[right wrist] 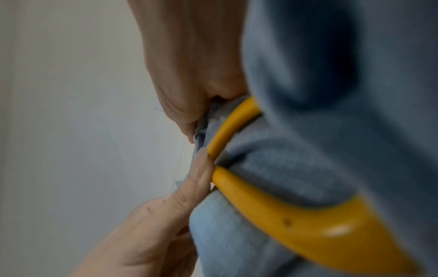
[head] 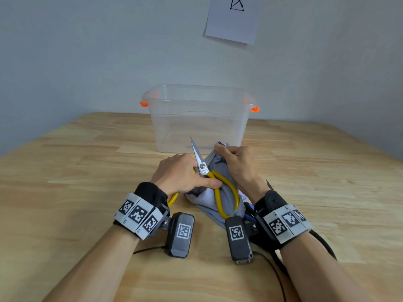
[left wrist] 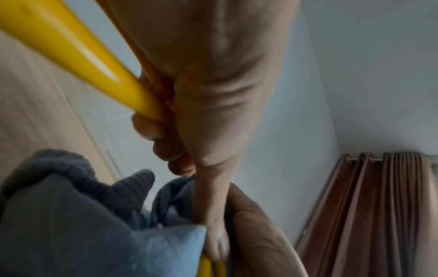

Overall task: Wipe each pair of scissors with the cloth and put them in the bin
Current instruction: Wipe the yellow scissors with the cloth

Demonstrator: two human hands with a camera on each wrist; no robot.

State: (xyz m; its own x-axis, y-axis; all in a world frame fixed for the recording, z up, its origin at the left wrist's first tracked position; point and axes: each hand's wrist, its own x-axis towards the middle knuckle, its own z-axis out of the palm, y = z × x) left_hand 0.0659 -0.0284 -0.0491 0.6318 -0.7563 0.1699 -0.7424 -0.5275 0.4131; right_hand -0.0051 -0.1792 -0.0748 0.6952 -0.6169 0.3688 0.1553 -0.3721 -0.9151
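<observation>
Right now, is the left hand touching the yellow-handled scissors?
Touching. The left wrist view shows the left hand curled around a handle of the yellow-handled scissors.

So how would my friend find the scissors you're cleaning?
Look at the wooden table, in front of the clear bin. Between the two hands lies a grey cloth, and the scissors rest on it. They have looping yellow handles and one blade pointing up toward the bin.
</observation>
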